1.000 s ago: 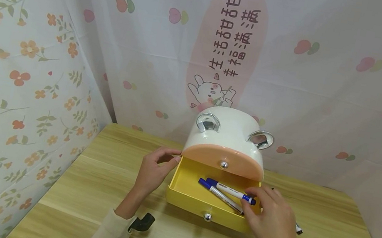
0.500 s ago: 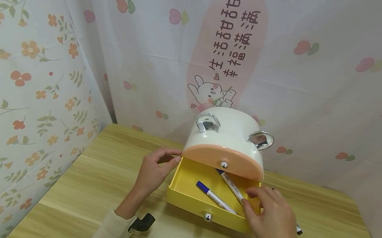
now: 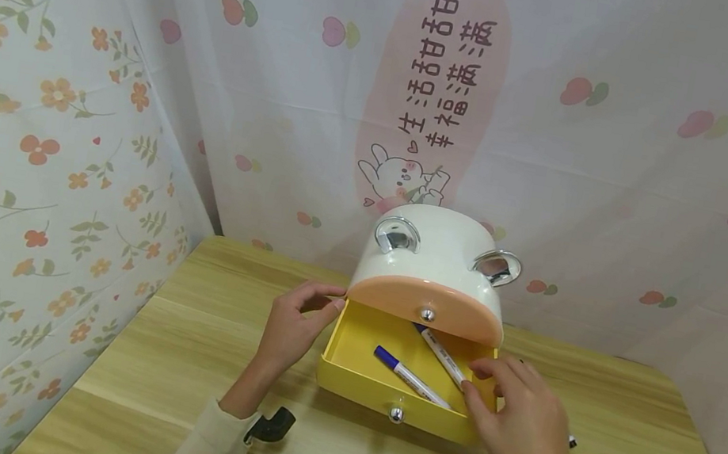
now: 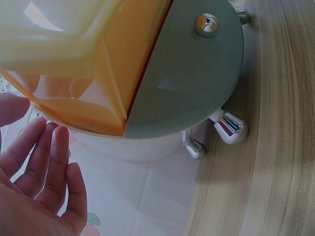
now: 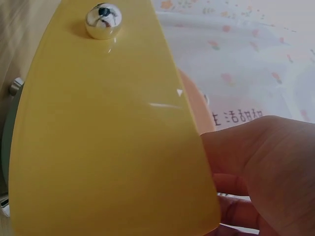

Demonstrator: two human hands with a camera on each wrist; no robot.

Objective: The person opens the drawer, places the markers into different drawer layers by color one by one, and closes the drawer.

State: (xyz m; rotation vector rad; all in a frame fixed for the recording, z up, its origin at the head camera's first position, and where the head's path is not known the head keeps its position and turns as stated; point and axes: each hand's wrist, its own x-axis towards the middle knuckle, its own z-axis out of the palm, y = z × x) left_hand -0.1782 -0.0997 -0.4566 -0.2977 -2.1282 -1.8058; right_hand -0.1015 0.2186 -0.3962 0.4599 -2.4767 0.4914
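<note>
yellow drawer (image 3: 359, 387), drawn out of its white cabinet (image 3: 436, 247); items from left to right.
your left hand (image 3: 292, 327): fingers extended, thumb apart, tips at the drawer's rear left rim, no marker in its hold. near marker (image 3: 412, 378): blue-capped, lying by the drawer's front wall, long axis slanting from back-left, cap end, to front-right. far marker (image 3: 443, 358): behind it, similar slant, cap partly hidden under the orange drawer front (image 3: 389, 293). your right hand (image 3: 521, 414): nearer to both markers, which lie to its left; index and thumb parted, seemingly gripping nothing; the far marker's end points at your thumb, contact you cannot tell; other fingertips hidden. black-tipped item (image 3: 573, 442): beyond that hand, mostly hidden.
</note>
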